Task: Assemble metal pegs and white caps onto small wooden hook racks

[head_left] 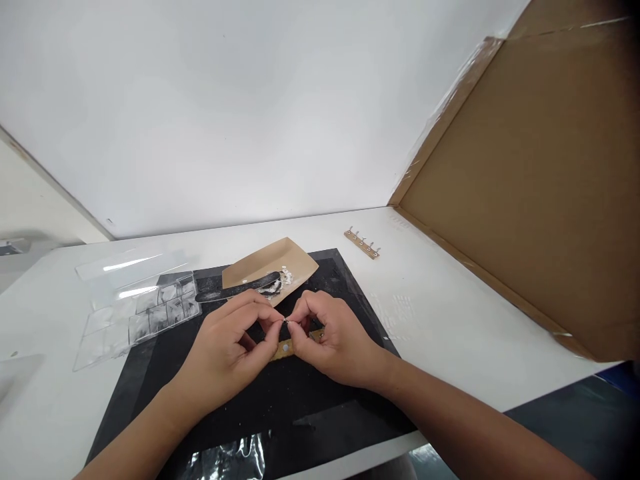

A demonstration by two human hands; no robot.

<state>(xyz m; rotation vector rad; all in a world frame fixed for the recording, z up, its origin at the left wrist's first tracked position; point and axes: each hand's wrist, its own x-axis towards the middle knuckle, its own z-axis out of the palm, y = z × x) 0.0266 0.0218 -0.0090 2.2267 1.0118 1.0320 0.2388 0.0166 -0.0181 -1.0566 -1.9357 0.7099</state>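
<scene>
My left hand [237,337] and my right hand [333,337] meet over the black mat [240,407], fingertips almost touching. Between their pinched thumbs and forefingers is a tiny piece [285,321], too small to make out. Just beneath the fingers lies a narrow tan strip [285,348] with a pale round spot, partly hidden by both hands. Behind the hands sits a brown paper tray [270,260] holding small white bits [287,275] and a dark flat stick [250,287].
A clear compartment box [165,310] with small bags stands at the left, its transparent lid [133,267] behind. At the back right lies a tan strip with metal hooks [362,243]. Brown cardboard [530,180] rises on the right. Clear plastic [230,460] lies at the mat's front.
</scene>
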